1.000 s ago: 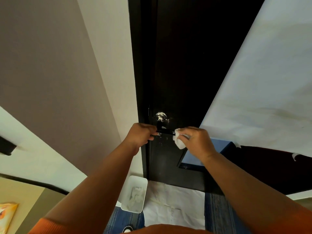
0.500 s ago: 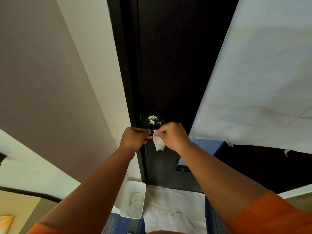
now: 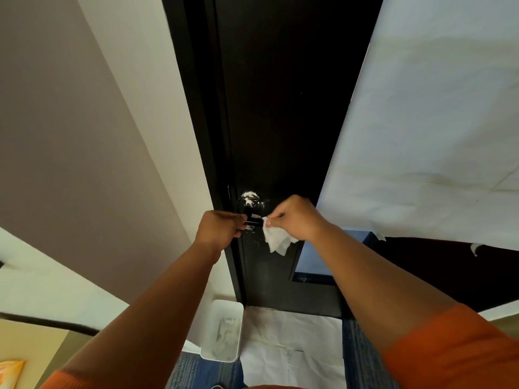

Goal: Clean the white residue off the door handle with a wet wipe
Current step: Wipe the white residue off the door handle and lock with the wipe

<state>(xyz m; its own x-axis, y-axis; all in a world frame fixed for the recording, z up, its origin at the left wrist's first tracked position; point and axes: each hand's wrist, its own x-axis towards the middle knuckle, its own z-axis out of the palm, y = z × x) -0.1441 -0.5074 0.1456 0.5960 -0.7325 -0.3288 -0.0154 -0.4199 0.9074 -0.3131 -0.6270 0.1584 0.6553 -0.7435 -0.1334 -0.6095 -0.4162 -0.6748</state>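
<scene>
Riskily, my left hand [image 3: 222,230] gripped the door handle [image 3: 252,220] while my right hand [image 3: 297,217] merely pinched the dangling wet wipe [image 3: 276,241], which I feared could slip.

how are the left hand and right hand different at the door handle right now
The left hand grips the black lever door handle directly; the right hand pinches a crumpled white wet wipe at the lever's other end. The left hand wraps round the lever; the right hand only pinches, with the wipe hanging below it. Both are curled and sit below the white residue.
</scene>
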